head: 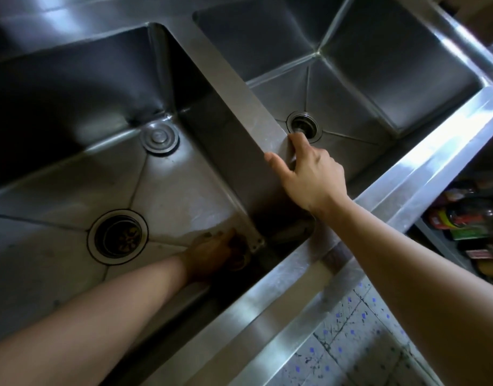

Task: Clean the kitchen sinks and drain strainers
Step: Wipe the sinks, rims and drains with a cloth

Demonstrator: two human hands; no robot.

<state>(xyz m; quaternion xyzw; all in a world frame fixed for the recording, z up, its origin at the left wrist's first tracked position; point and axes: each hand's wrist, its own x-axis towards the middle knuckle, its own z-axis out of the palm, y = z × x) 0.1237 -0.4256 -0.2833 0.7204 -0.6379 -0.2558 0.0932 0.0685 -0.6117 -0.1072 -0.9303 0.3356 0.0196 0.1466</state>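
Progress: left stainless-steel sink basin (58, 174) mid-scrub, grime streaks near its round drain strainer (117, 237). Left hand (209, 253) presses the shadowed near corner, grip unclear; right hand (309, 174) rests spread on the steel divider (234, 87). Right basin (365, 87) looks untouched.

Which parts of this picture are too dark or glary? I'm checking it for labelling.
Head view: deep shadow hides the left hand in the left steel sink basin's near corner; glare streaks the shiny steel front rim; the right hand is well lit; wide-angle bending curves edges.

Two steel sinks (72, 87), open drains (117, 237)
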